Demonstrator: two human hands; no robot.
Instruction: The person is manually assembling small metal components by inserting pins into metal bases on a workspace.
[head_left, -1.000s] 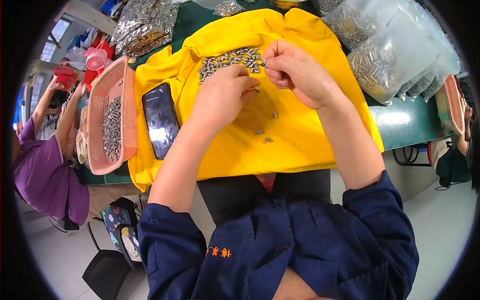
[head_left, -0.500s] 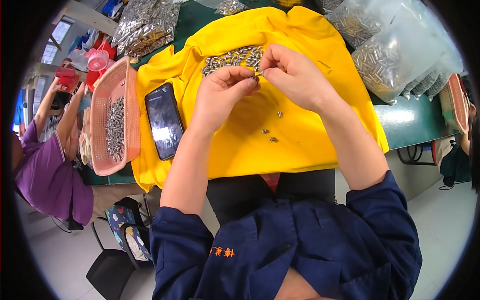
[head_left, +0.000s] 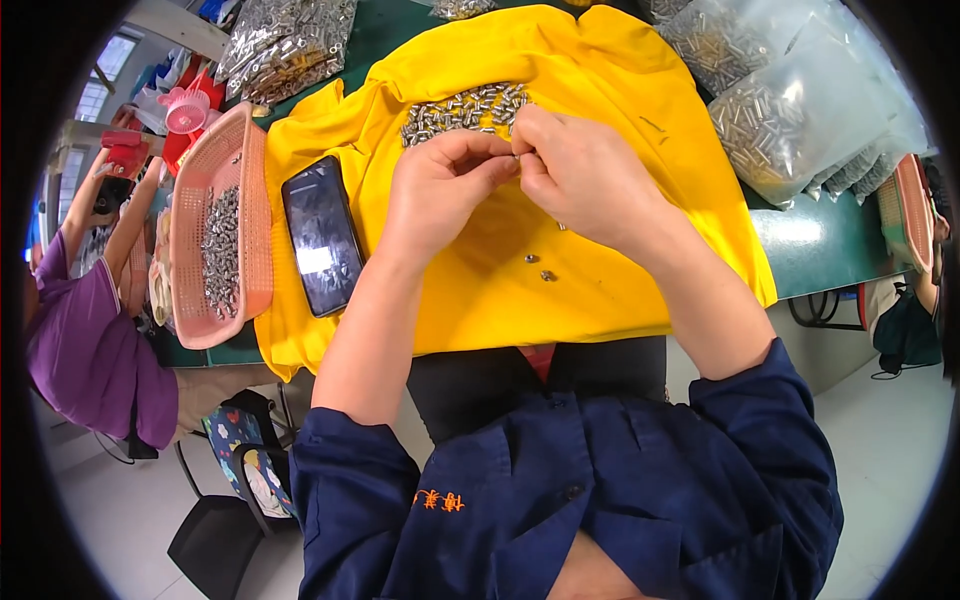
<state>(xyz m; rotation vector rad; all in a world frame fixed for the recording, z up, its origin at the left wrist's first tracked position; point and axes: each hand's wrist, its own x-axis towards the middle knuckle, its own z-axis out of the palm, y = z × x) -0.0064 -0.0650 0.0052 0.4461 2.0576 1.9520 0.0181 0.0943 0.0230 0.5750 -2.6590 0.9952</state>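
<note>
1. Workroom. Green table (head_left: 800, 258), yellow cloth (head_left: 600, 310) spread over its middle, rumpled toward the far side.
2. Small metal part (head_left: 517, 156) above the cloth, just near of the heap, where fingertips meet. Left hand (head_left: 438, 190) and right hand (head_left: 585, 175) both pinched closed on it.
3. Heap of metal pieces (head_left: 460, 112) on the cloth, beyond the hands. Two loose pieces (head_left: 548, 276) lie nearer the person.
4. Pink basket (head_left: 256, 215), left: perforated walls, grey metal pieces massed inside. Clear bags (head_left: 765, 130), far right: filled with metal cylinders. Clear bag (head_left: 285, 50), far left: packed with metal parts, cut off at top.
5. Held part mostly covered by fingers; shape unreadable. Third loose piece half hidden by right hand. Basket at right edge (head_left: 900, 215): contents indistinct.
6. Dark phone (head_left: 325, 240) on cloth, between pink basket and left forearm. Far left, co-worker in purple (head_left: 100, 350); nearer, black chair (head_left: 222, 540) on pale floor.
</note>
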